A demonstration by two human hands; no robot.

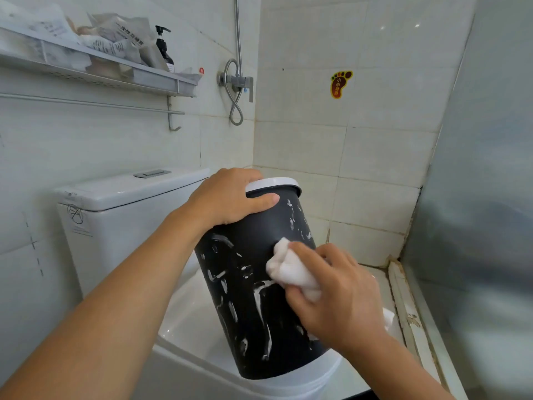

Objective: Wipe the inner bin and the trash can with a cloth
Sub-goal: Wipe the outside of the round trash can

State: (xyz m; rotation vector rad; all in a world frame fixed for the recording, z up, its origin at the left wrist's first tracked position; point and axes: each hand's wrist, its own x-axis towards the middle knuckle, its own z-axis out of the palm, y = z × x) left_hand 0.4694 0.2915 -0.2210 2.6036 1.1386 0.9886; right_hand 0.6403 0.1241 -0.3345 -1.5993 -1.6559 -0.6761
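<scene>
A black cylindrical trash can (pixel 248 298) with a white rim at its far end is tilted over a white washbasin. White smears cover its dark side. My left hand (pixel 227 197) grips the can near the white rim and holds it up. My right hand (pixel 337 295) presses a crumpled white cloth (pixel 291 269) against the can's side, about halfway along. The can's lower end rests on a white round part (pixel 302 379) at the basin's front. Whether that part is the inner bin, I cannot tell.
A white washbasin (pixel 190 321) lies under the can. Behind it stands a toilet cistern (pixel 121 206). A wall shelf (pixel 95 70) with packets and a pump bottle hangs at the upper left, a towel rail below it. A shower mixer (pixel 238 82) and a glass partition (pixel 476 197) stand to the right.
</scene>
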